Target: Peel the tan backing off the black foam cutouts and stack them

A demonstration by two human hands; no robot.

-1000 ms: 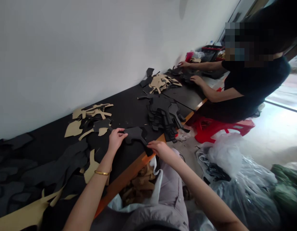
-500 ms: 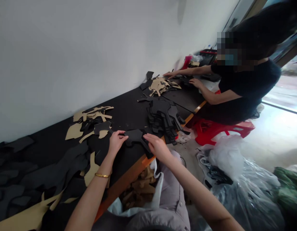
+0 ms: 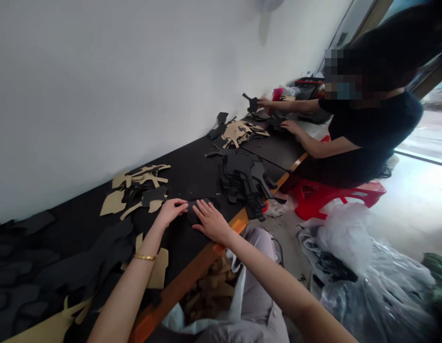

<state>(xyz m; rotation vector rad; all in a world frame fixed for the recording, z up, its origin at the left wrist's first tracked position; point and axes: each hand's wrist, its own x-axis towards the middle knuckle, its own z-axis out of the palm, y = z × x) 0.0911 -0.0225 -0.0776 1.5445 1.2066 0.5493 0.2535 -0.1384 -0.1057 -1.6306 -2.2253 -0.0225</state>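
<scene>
A flat black cut-out piece, perhaps foam or leather, lies on the dark table top near its front edge. My left hand pinches its left end between thumb and fingers. My right hand rests flat on top of it, fingers spread, hiding much of its shape. Just left of my left hand are tan and black scraps. To the right of my hands sits a pile of similar black cut-outs.
More black pieces cover the table's left end. Tan scraps lie by the wall. A co-worker handles dark pieces at the far end. An open bag of tan scraps is below the wooden edge; plastic bags and a red stool stand right.
My right hand has moved left from the black piece's right end to lie flat on it. Less of the piece shows now. The co-worker's far hand has lifted a dark piece.
</scene>
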